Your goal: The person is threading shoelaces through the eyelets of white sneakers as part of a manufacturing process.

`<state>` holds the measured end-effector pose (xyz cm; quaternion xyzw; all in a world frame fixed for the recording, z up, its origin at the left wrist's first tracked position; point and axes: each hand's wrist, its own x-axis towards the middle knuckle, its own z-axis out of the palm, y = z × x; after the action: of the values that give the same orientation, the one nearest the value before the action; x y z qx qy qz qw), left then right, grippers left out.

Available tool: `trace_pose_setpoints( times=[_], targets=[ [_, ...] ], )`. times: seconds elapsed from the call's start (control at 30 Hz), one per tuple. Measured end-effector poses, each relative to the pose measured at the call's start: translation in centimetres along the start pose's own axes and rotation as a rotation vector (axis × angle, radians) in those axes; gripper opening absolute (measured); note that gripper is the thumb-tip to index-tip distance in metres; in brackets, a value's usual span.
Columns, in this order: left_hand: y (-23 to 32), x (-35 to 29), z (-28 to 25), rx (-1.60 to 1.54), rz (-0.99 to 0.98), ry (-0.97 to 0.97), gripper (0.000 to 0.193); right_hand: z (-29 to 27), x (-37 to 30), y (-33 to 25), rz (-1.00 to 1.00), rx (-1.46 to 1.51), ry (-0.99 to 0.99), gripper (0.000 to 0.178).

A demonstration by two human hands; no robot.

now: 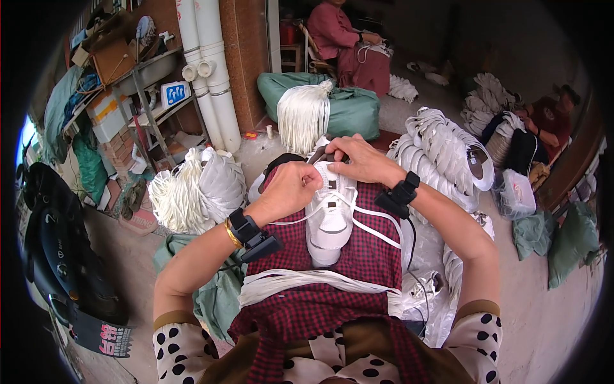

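A white sneaker (330, 224) lies on my lap over a red-and-black checked apron (374, 256), its toe toward me. White shoelace (374, 238) runs through its lower eyelets, with loose ends trailing to both sides. My right hand (363, 160) grips the shoe near its collar, the thumb pressed on the tongue. My left hand (295, 182) is closed in a pinch at the left eyelet edge; what lies between its fingertips is hidden. Across my lap, nearer to me, stretches a bundle of white laces (313, 279).
White laces hang over a green sack (364, 109) ahead. Piles of white shoe pieces stand left (220, 179) and right (435, 150). A dark scooter (64, 237) is far left, beside a cluttered shelf (160, 112). Two other people sit farther back, one handling a shoe.
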<state>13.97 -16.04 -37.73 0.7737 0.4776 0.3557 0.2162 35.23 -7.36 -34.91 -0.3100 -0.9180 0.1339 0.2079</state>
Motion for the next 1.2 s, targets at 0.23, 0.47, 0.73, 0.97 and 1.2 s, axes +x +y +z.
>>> trace_pose_setpoints(
  times=[0.23, 0.47, 0.73, 0.97, 1.2],
  targets=[
    [-1.0, -0.2, 2.4, 0.222, 0.196, 0.240, 0.003, 1.2, 0.0, 0.9, -0.175, -0.071, 0.101, 0.041],
    [-1.1, 0.3, 2.6, 0.037, 0.092, 0.153, 0.005, 0.9, 0.1, 0.8, 0.012, 0.053, -0.009, 0.040],
    [-1.3, 0.1, 3.8, 0.111, 0.149, 0.186, 0.004, 1.3, 0.0, 1.5, 0.055, 0.172, 0.007, 0.038],
    [0.9, -1.3, 3.3, 0.453, 0.273, 0.275, 0.006, 1.9, -0.7, 1.8, 0.053, 0.229, 0.063, 0.036],
    [0.5, -0.7, 4.6, 0.334, 0.142, 0.274, 0.011, 1.8, -0.7, 1.8, -0.013, 0.209, 0.081, 0.032]
  ],
)
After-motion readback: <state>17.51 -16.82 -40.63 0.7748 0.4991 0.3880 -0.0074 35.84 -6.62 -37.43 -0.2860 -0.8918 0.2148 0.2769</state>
